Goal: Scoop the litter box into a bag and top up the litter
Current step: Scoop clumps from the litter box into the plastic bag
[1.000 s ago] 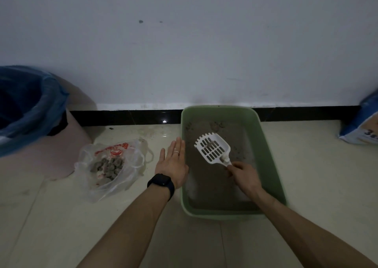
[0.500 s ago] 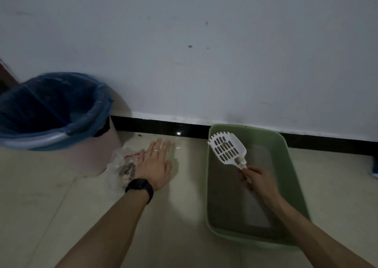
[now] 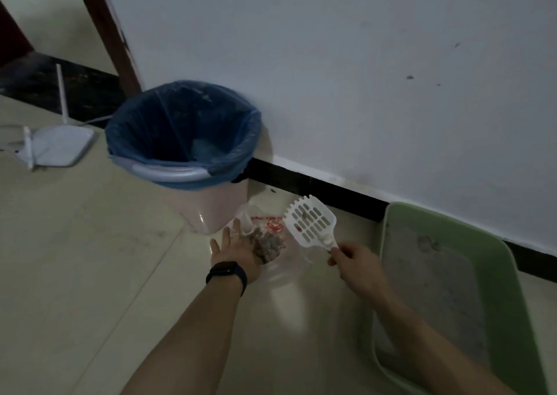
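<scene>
The right hand (image 3: 355, 263) grips the handle of the white slotted scoop (image 3: 310, 224), holding it over the clear plastic bag (image 3: 271, 244) of clumps on the floor. The left hand (image 3: 238, 251), its fingers straight, lies at the bag's left edge. A green litter box (image 3: 512, 304) sits to the right, and a blue-lined bin (image 3: 180, 135) stands just behind the bag.

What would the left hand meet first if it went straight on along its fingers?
Probably the lower wall of the pink waste bin, just past the left hand and its fingertips, though the rim of the clear bag may intervene; depth is unclear.
</scene>
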`<state>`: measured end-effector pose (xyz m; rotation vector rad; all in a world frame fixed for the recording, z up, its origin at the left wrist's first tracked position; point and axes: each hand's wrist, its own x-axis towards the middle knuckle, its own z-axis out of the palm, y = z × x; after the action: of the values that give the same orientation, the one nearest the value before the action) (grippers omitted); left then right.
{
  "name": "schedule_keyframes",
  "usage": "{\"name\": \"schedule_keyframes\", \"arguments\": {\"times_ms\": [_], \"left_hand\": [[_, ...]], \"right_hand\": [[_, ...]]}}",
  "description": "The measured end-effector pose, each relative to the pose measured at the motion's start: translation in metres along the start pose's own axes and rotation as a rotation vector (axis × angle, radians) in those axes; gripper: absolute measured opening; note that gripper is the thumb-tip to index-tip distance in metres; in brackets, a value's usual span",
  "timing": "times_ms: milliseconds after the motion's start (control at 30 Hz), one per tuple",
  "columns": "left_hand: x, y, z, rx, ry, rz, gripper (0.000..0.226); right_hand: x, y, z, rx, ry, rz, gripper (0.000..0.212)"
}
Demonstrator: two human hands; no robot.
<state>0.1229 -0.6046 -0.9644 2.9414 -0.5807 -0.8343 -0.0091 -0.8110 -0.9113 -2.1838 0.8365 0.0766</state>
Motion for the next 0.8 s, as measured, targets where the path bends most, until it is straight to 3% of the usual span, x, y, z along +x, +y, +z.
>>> {"name": "schedule_keyframes", "arguments": {"times_ms": [100, 233, 400, 500, 667, 800], "left_hand": [[0.000, -0.003, 0.008, 0.012, -0.014, 0.008, 0.082], [-0.002, -0.012, 0.015, -0.004, 0.000, 0.034, 0.091], [0.000, -0.015, 0.009, -0.024, 0.002, 0.042, 0.091], [0.003, -0.007, -0.003, -0.052, 0.088, 0.089, 0.094], [0.008, 0.042, -0.028, -0.103, 0.252, 0.307, 0.065], [-0.001, 0.109, -0.026, -0.117, 0.212, 0.420, 0.073]], "right_hand": [[0.004, -0.011, 0.017, -0.285, -0.017, -0.109, 0.023], [0.002, -0.012, 0.035, -0.646, 0.096, -0.268, 0.027], [-0.003, -0.012, 0.034, -0.759, 0.178, -0.346, 0.030], [-0.007, -0.009, 0.014, -0.574, 0.214, -0.247, 0.029], [-0.011, 0.017, -0.048, 0.072, 0.338, 0.058, 0.025], [-0.019, 0.079, -0.099, 0.126, 0.492, 0.231, 0.031]]}}
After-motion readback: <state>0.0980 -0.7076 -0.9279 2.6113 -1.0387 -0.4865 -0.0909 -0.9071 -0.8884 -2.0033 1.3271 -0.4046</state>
